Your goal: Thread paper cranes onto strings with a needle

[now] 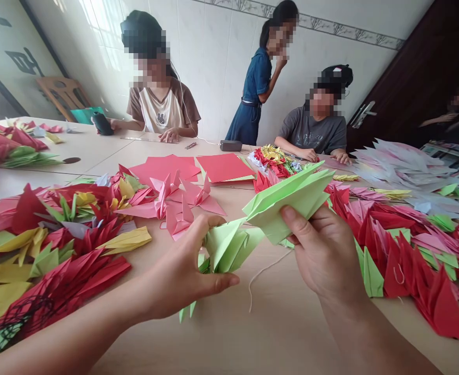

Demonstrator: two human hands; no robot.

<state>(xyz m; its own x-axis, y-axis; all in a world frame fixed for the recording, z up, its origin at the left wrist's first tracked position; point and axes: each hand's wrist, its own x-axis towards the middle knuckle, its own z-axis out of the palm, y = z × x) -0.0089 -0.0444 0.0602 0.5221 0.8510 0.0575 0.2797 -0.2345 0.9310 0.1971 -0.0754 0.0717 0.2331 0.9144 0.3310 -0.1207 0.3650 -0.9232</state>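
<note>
My left hand point(170, 276) is curled round a bunch of light green folded paper pieces point(233, 247), thumb on the near side and the other fingers mostly hidden. Pinched in my right hand point(323, 250) is a flat stack of light green folded paper cranes point(292, 200), tilted up to the right. The two green bundles meet or overlap between my hands. From beneath them a thin white string point(255, 281) trails onto the table. Just beyond my left hand stand several pink paper cranes point(178, 200).
Mixed red, yellow and green folded papers point(69, 224) heap at the left, with black cord point(14, 323) near me. Rows of red and pink folded pieces point(417, 245) lie at the right. Red paper sheets point(225, 167) lie ahead. Two people sit across the table; another stands behind.
</note>
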